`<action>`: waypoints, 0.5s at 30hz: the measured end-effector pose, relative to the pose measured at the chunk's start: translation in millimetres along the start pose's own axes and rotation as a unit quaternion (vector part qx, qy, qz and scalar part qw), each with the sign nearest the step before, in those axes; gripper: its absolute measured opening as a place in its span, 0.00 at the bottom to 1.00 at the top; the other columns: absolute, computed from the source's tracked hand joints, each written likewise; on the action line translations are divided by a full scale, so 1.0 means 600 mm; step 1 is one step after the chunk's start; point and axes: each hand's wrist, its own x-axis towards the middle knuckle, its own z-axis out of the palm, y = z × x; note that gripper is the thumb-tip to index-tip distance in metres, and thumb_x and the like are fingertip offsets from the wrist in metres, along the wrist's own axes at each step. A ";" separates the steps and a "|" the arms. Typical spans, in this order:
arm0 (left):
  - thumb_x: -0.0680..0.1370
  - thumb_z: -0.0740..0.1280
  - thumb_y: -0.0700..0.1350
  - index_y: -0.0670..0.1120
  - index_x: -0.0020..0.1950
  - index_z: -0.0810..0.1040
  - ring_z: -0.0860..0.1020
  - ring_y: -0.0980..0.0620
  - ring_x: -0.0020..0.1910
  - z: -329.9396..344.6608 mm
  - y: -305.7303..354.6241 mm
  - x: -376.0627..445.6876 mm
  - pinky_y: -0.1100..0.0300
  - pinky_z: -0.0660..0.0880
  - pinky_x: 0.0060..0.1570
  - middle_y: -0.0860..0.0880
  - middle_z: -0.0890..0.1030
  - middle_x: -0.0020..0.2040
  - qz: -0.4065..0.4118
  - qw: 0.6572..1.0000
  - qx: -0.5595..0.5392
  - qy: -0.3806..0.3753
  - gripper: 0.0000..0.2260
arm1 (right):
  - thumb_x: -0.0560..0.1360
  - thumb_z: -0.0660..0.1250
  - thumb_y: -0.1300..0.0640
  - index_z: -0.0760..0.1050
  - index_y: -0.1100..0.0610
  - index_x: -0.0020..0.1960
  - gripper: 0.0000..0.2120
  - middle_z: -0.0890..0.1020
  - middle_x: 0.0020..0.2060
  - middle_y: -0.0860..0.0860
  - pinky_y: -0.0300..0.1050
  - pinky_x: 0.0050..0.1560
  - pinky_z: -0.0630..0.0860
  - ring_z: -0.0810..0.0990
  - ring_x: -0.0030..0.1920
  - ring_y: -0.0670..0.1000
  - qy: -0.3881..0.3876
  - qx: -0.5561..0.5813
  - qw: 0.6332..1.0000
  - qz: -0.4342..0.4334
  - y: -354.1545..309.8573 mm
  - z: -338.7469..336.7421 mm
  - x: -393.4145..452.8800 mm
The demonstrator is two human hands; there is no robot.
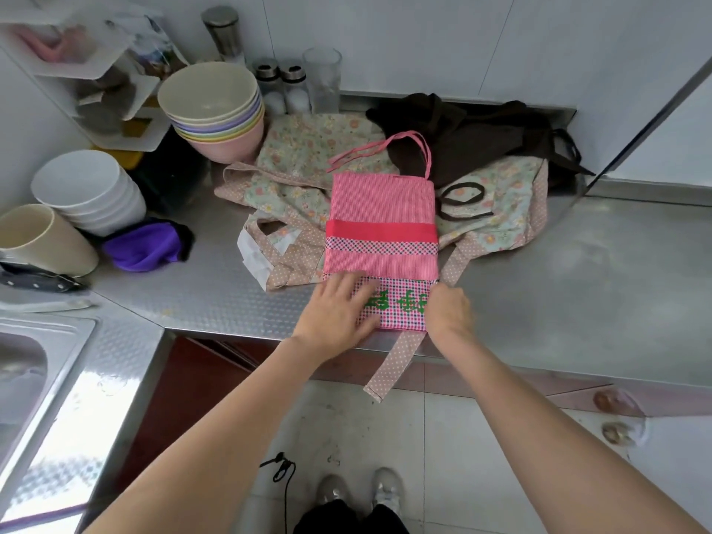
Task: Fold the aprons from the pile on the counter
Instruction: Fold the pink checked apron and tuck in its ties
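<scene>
A pink apron, folded into a narrow rectangle, lay lengthwise on the steel counter, its near end at the counter's front edge and its pink ties looped at the far end. The left hand rested flat on the near left corner of the apron, fingers spread and straight over the checked panel with green embroidery. The right hand sat at the near right edge of the same panel, its fingers curled down onto the cloth's edge; whether they pinched the fabric or only pressed it could not be told. Under the pink apron lay a floral apron with dotted trim, spread loosely, one dotted strap hanging over the counter's front. Behind it, against the wall, sat a crumpled dark brown apron, one of its thin ties coiled on the floral cloth. To the left stood a stack of pastel bowls, a stack of white bowls, a beige cup on its side and a purple cloth. Shakers and a glass stood by the wall, and a sink showed at far left.
</scene>
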 end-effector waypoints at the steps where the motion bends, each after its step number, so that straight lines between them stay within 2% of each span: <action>1: 0.75 0.46 0.64 0.50 0.73 0.62 0.64 0.42 0.69 0.002 0.003 0.000 0.44 0.64 0.66 0.43 0.65 0.72 0.037 0.996 0.015 -0.077 0.30 | 0.80 0.50 0.63 0.75 0.64 0.55 0.15 0.80 0.51 0.60 0.51 0.47 0.77 0.80 0.49 0.60 -0.006 0.030 0.999 0.013 0.002 -0.003 0.004; 2: 0.76 0.45 0.65 0.53 0.76 0.54 0.56 0.44 0.74 0.005 0.001 0.002 0.45 0.56 0.71 0.46 0.56 0.76 0.045 0.987 0.028 -0.151 0.31 | 0.81 0.51 0.61 0.75 0.64 0.55 0.15 0.80 0.50 0.61 0.52 0.46 0.78 0.80 0.48 0.61 -0.005 0.063 0.998 0.019 0.004 -0.010 0.007; 3: 0.76 0.47 0.66 0.55 0.77 0.49 0.51 0.45 0.75 0.008 -0.001 0.003 0.47 0.51 0.73 0.48 0.50 0.77 0.040 0.980 0.033 -0.191 0.31 | 0.81 0.52 0.58 0.73 0.64 0.56 0.14 0.80 0.50 0.61 0.51 0.43 0.77 0.80 0.48 0.62 0.010 0.077 0.997 0.007 0.007 -0.017 0.005; 5: 0.77 0.52 0.64 0.56 0.77 0.47 0.49 0.45 0.75 0.006 -0.003 0.007 0.48 0.49 0.72 0.50 0.48 0.77 0.032 0.978 0.046 -0.200 0.31 | 0.80 0.57 0.53 0.67 0.62 0.62 0.16 0.76 0.57 0.61 0.48 0.45 0.73 0.77 0.54 0.61 0.061 0.032 0.993 -0.098 0.017 -0.027 -0.010; 6: 0.77 0.53 0.64 0.56 0.76 0.48 0.51 0.45 0.74 0.001 -0.001 0.010 0.48 0.50 0.72 0.49 0.50 0.77 0.034 0.979 0.053 -0.192 0.31 | 0.79 0.59 0.51 0.64 0.61 0.67 0.21 0.71 0.64 0.60 0.50 0.53 0.71 0.72 0.62 0.60 0.071 -0.002 0.981 -0.181 0.024 -0.029 -0.018; 7: 0.77 0.54 0.63 0.56 0.76 0.50 0.52 0.45 0.74 -0.003 -0.001 0.014 0.48 0.51 0.71 0.49 0.52 0.77 0.037 0.981 0.062 -0.180 0.30 | 0.78 0.59 0.47 0.60 0.60 0.72 0.27 0.63 0.71 0.58 0.52 0.65 0.65 0.63 0.71 0.58 0.050 -0.040 0.964 -0.257 0.030 -0.028 -0.025; 8: 0.77 0.55 0.62 0.56 0.76 0.51 0.53 0.45 0.74 -0.007 0.000 0.017 0.47 0.51 0.71 0.49 0.53 0.76 0.040 0.982 0.072 -0.171 0.30 | 0.77 0.59 0.44 0.55 0.59 0.75 0.32 0.55 0.75 0.55 0.53 0.73 0.53 0.52 0.75 0.55 0.002 -0.074 0.948 -0.309 0.035 -0.024 -0.031; 9: 0.77 0.57 0.61 0.55 0.76 0.52 0.54 0.45 0.74 -0.012 0.000 0.021 0.47 0.51 0.71 0.49 0.55 0.76 0.040 0.982 0.079 -0.170 0.29 | 0.77 0.59 0.42 0.49 0.57 0.77 0.36 0.48 0.77 0.52 0.52 0.75 0.44 0.45 0.76 0.52 -0.051 -0.098 0.937 -0.330 0.039 -0.019 -0.034; 10: 0.76 0.58 0.59 0.54 0.76 0.53 0.54 0.46 0.74 -0.016 -0.001 0.023 0.46 0.49 0.71 0.49 0.56 0.75 0.034 0.981 0.077 -0.176 0.30 | 0.77 0.59 0.42 0.46 0.56 0.77 0.37 0.44 0.77 0.50 0.50 0.75 0.41 0.41 0.76 0.49 -0.092 -0.102 0.934 -0.329 0.043 -0.015 -0.034; 12: 0.74 0.61 0.56 0.53 0.75 0.55 0.58 0.47 0.73 -0.022 -0.011 0.029 0.46 0.49 0.72 0.50 0.60 0.74 0.012 0.980 0.056 -0.191 0.31 | 0.77 0.61 0.49 0.45 0.57 0.77 0.36 0.46 0.77 0.50 0.45 0.75 0.42 0.44 0.76 0.48 -0.125 -0.045 0.938 -0.319 0.047 -0.016 -0.026; 13: 0.73 0.63 0.54 0.52 0.74 0.58 0.62 0.48 0.71 -0.027 -0.019 0.032 0.46 0.50 0.72 0.50 0.64 0.72 -0.006 0.982 0.032 -0.188 0.30 | 0.77 0.62 0.53 0.49 0.57 0.77 0.34 0.51 0.77 0.50 0.42 0.75 0.46 0.49 0.76 0.49 -0.119 -0.002 0.942 -0.314 0.048 -0.018 -0.021; 15: 0.73 0.64 0.50 0.51 0.70 0.66 0.72 0.48 0.64 -0.039 -0.043 0.041 0.51 0.57 0.69 0.50 0.75 0.65 -0.051 0.984 -0.038 -0.164 0.25 | 0.75 0.66 0.61 0.64 0.56 0.72 0.27 0.67 0.71 0.52 0.42 0.70 0.60 0.66 0.70 0.51 -0.109 0.102 0.952 -0.267 0.045 -0.029 -0.005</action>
